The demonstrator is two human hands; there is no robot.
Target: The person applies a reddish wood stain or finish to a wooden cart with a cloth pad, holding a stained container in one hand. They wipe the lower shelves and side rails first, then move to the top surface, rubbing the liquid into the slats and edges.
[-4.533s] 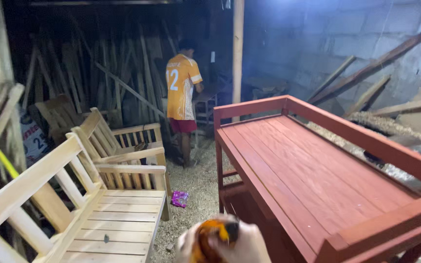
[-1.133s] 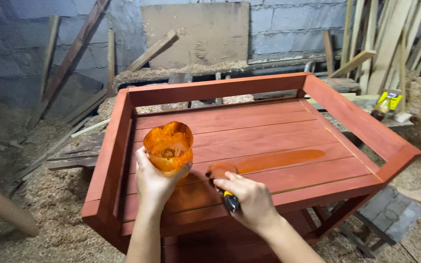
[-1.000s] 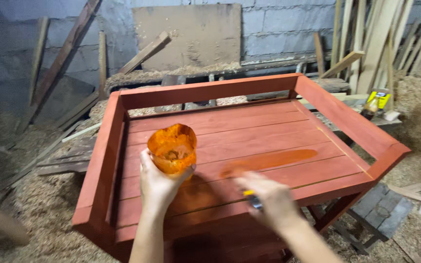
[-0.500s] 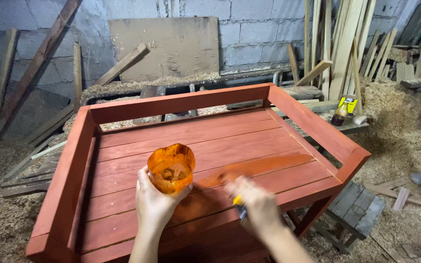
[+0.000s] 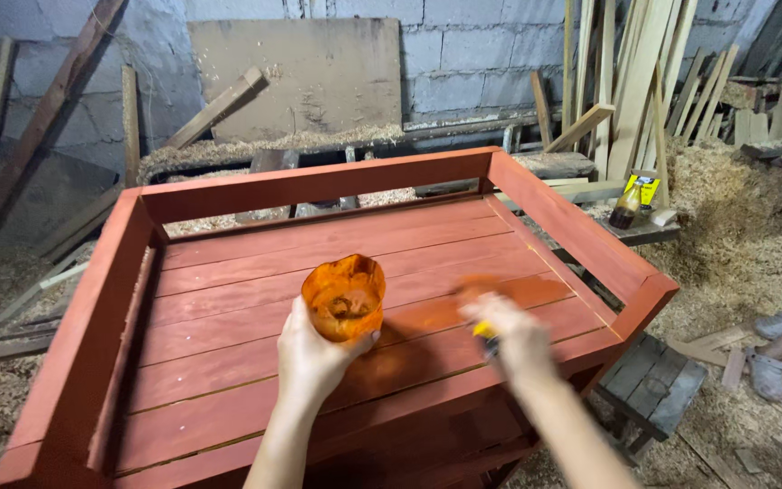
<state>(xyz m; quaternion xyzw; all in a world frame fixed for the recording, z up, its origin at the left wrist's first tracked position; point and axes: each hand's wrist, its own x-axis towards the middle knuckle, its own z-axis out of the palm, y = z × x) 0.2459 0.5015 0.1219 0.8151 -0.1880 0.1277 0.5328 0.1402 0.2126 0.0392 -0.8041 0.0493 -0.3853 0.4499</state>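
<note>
Red-brown wood: the slatted furniture frame (image 5: pixel 255 272) has raised side rails and fills the middle of the view.
Left hand: the left hand (image 5: pixel 311 358) is closed around the lower part of an orange-stained cut plastic container (image 5: pixel 344 296) and holds it upright above the slats, with the open top facing up.
Right hand: the right hand (image 5: pixel 513 335) is blurred; its fingers are closed on a brush with a yellow handle (image 5: pixel 484 333), low over a front slat near the right rail.
Wet stain: a brighter orange patch (image 5: pixel 463 308) lies on the slats between the two hands.
Bottle: a dark bottle with a yellow label (image 5: pixel 628 204) stands on planks beyond the right rail.
Floor: sawdust (image 5: pixel 726 217) lies in heaps, and a person's feet (image 5: pixel 771 353) are at the right edge.
</note>
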